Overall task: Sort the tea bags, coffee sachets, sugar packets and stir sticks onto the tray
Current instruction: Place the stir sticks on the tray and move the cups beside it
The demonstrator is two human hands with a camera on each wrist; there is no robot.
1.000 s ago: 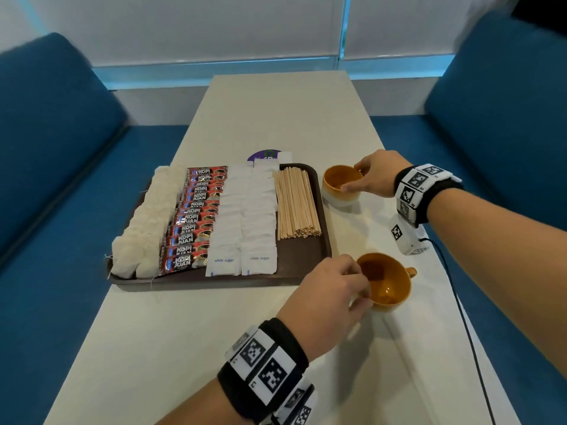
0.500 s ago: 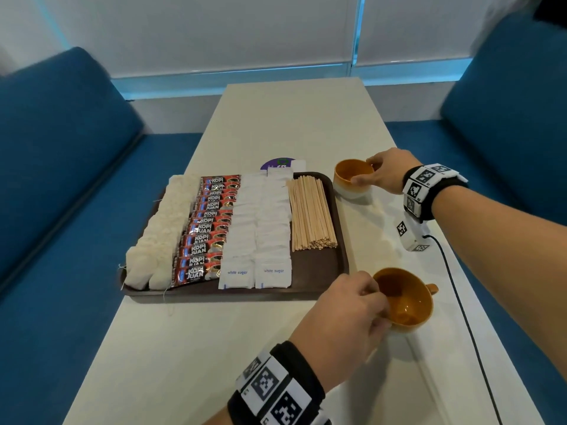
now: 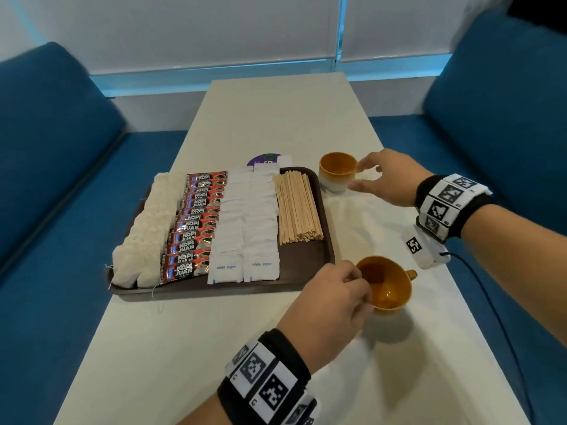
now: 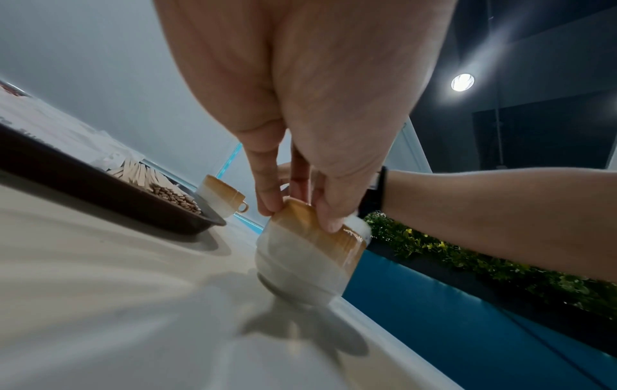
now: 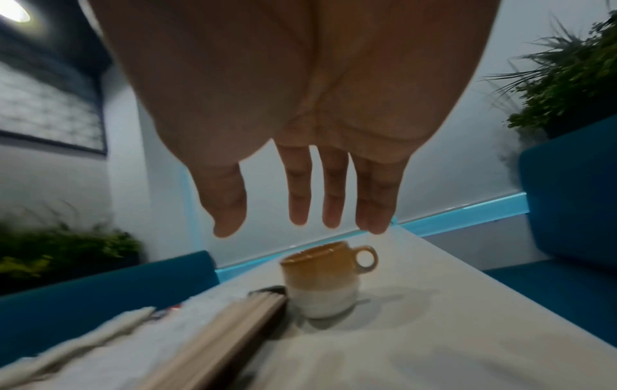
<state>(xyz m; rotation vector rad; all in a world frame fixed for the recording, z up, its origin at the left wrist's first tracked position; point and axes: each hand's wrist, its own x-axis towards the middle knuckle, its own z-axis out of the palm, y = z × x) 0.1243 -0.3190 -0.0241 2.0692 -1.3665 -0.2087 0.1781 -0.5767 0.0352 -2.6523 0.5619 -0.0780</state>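
A dark brown tray (image 3: pixel 306 265) holds rows of white tea bags (image 3: pixel 147 237), red coffee sachets (image 3: pixel 196 222), white sugar packets (image 3: pixel 245 228) and a bundle of wooden stir sticks (image 3: pixel 296 207). My left hand (image 3: pixel 334 296) pinches the rim of the near orange cup (image 3: pixel 389 289), which stands tilted on the table just right of the tray; the grip shows on that near cup (image 4: pixel 310 253) in the left wrist view. My right hand (image 3: pixel 386 179) hovers with straight fingers beside the far orange cup (image 3: pixel 336 170), holding nothing; its fingers (image 5: pixel 300 192) hang above the far cup (image 5: pixel 322 277).
The white table (image 3: pixel 214 348) runs away from me between blue benches (image 3: pixel 55 154). A purple round sticker (image 3: pixel 265 159) lies behind the tray. A black cable (image 3: pixel 491 305) trails along the table's right side. Green plants (image 5: pixel 574 76) stand behind the seats.
My right hand has let go of the far cup and drawn back with fingers straightened. My left hand keeps its pinch on the near cup, which now tilts.
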